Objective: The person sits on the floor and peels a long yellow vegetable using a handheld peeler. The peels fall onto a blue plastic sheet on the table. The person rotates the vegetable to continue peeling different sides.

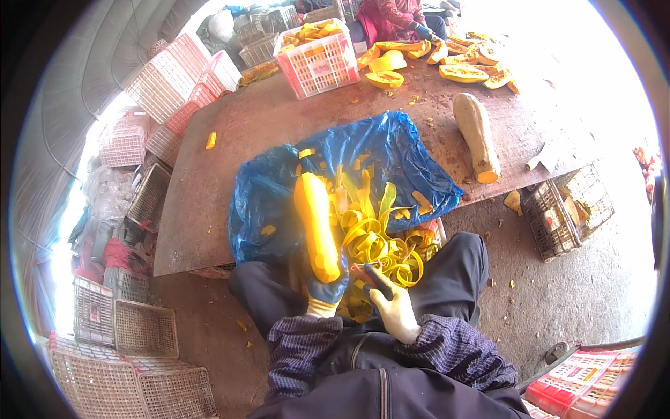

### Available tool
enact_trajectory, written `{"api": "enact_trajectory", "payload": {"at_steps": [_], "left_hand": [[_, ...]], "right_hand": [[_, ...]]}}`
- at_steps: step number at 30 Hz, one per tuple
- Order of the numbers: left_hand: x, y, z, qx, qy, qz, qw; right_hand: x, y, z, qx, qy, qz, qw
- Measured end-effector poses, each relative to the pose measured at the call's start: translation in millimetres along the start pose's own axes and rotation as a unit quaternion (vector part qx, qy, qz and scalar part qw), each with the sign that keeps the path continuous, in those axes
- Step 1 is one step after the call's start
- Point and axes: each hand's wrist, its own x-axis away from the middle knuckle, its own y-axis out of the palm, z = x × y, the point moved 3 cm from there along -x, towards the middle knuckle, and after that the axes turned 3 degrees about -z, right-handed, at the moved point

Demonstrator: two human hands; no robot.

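Note:
My gloved left hand (328,285) grips the lower end of a long peeled squash (316,222), bright orange-yellow all over its visible side. In my gloved right hand (390,298) is a peeler (365,269) with a reddish handle, held just right of the squash and apart from it. Curled yellow peelings (366,228) are heaped between my knees and up onto a blue plastic sheet (361,136) draped over the table's near edge. An unpeeled tan squash (473,131) lies on the table to the right, its near end cut.
On the wooden table (209,178) stand a crate of squash pieces (319,65) and several halved squashes (463,73). A cleaver (547,157) lies by the right edge, above a crate of scraps (568,212). Stacked crates (125,335) line the left. Across the table sits another person (390,23).

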Motion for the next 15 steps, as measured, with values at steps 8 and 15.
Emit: {"api": "enact_trajectory", "payload": {"at_steps": [8, 15], "left_hand": [[27.5, -3.5, 39.6, -0.126, 0.128, 0.106, 0.978], [35.3, -2.3, 49.9, -0.197, 0.158, 0.128, 0.959]], "right_hand": [[24.2, -4.3, -28.7, -0.066, -0.046, -0.010, 0.997], [-7.3, -65.6, -95.9, -0.077, -0.101, 0.149, 0.981]]}}
